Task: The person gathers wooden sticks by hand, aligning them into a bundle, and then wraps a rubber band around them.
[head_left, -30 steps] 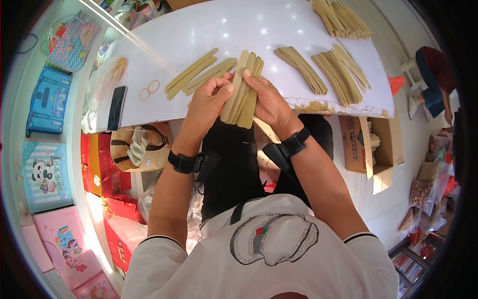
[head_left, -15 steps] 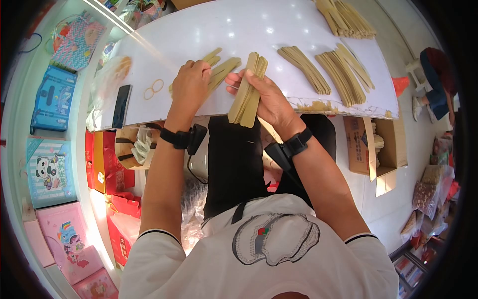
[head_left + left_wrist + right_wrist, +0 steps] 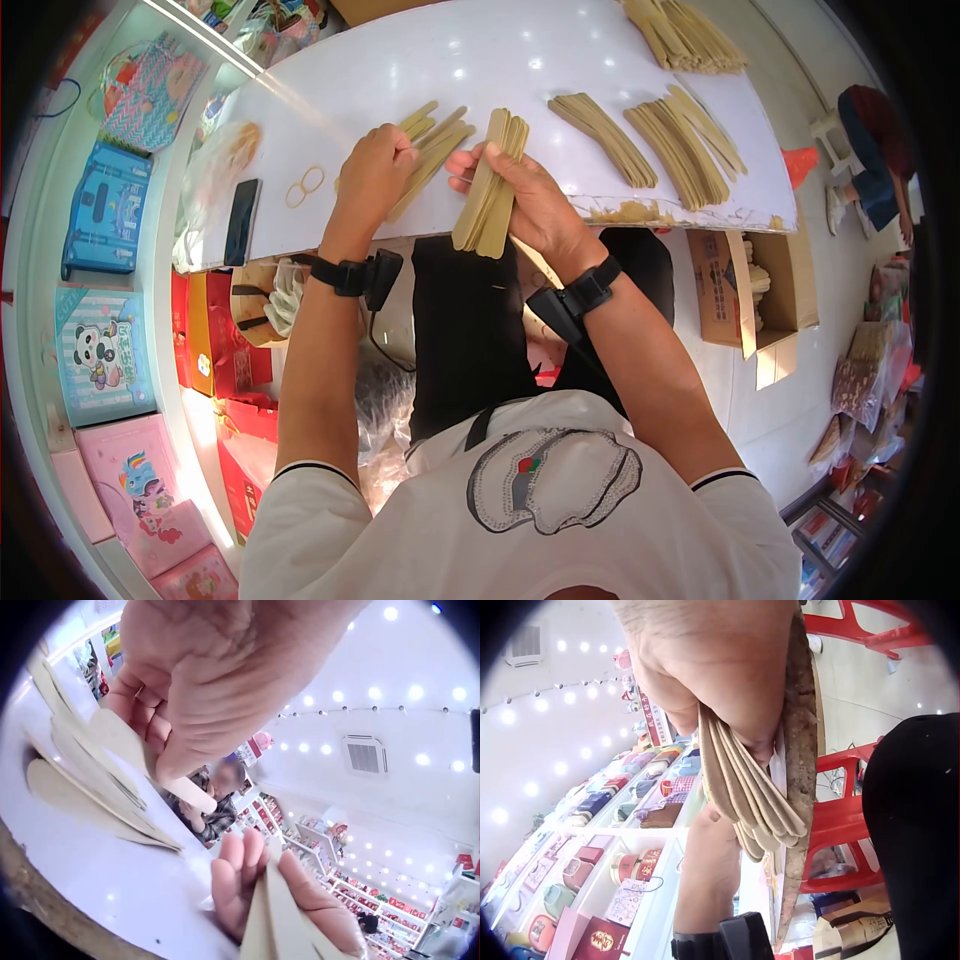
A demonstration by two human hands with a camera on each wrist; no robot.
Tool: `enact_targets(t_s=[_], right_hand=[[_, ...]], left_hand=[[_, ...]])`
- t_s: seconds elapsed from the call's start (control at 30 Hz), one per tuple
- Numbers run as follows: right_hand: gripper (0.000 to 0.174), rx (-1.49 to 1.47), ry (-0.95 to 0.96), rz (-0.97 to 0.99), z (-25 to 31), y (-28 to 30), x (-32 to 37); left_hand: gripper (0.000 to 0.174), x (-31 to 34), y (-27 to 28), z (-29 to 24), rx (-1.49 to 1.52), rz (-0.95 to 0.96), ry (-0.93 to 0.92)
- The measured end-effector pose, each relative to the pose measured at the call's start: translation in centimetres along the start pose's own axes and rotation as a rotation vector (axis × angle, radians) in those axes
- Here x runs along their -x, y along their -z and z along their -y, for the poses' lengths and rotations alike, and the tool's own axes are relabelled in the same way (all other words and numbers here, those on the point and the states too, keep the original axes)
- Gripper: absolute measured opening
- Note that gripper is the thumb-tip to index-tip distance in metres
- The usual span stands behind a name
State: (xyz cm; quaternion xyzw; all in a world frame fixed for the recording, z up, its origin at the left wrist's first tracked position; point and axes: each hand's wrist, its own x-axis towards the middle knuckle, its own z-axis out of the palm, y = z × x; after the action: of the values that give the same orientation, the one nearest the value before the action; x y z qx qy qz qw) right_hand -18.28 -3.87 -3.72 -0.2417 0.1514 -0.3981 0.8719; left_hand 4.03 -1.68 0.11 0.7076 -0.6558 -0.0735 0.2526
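My right hand (image 3: 540, 205) grips a fanned bundle of flat wooden craft sticks (image 3: 488, 205) over the table's front edge, thumb across the top. In the right wrist view the rounded ends of the bundle (image 3: 746, 784) spread out below the palm. To its left, my left hand (image 3: 375, 175) is over a loose group of craft sticks (image 3: 445, 150) lying on the table. The left wrist view shows its thumb and fingers pinching one craft stick (image 3: 191, 793), with other loose sticks (image 3: 97, 806) close by. My left fingertips are hidden in the head view.
On the white table (image 3: 500, 60) lie two rubber bands (image 3: 304, 187), a phone (image 3: 242, 222), and more stick piles (image 3: 605, 140) at right, with a larger pile (image 3: 685, 38) farther back. An open carton (image 3: 755, 290) stands below right. Another person (image 3: 875, 165) is at far right.
My left hand has left the bundle and moved left to the loose sticks on the table, which have shifted and spread under it. My right hand keeps its hold on the bundle.
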Motion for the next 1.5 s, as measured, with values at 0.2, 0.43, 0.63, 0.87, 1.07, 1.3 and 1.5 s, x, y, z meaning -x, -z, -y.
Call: enact_targets(t_s=[0.2, 0.43, 0.63, 0.87, 1.07, 1.3, 1.5], right_hand=[[0.030, 0.011, 0.011, 0.024, -0.2, 0.1, -0.1], [0.028, -0.031, -0.029, 0.007, 0.2, -0.2, 0.2], [0.027, -0.009, -0.006, -0.014, 0.0, -0.3, 0.2], [0.026, 0.027, -0.007, -0.029, 0.1, -0.3, 0.2], [0.027, 0.002, 0.005, -0.045, 0.1, -0.5, 0.3], [0.029, 0.012, 0.007, -0.029, 0.1, -0.5, 0.2], [0.031, 0.001, 0.014, -0.020, 0.1, -0.3, 0.3]], left_hand=[[0.022, 2.8, 2.0, -3.5, 0.685, 0.115, 0.181], [0.021, 5.2, -2.0, -5.2, 0.959, 0.213, 0.244], [0.024, 5.1, -2.8, -5.3, 0.830, 0.181, 0.201], [0.021, 3.3, -0.9, -3.1, 0.197, -0.079, 0.024], [0.019, 1.1, -1.2, 1.0, -0.203, -0.085, -0.061], [0.021, -0.2, -0.9, 2.1, -0.112, 0.048, -0.024], [0.023, 0.5, -0.6, 1.3, 0.104, -0.035, 0.082]])
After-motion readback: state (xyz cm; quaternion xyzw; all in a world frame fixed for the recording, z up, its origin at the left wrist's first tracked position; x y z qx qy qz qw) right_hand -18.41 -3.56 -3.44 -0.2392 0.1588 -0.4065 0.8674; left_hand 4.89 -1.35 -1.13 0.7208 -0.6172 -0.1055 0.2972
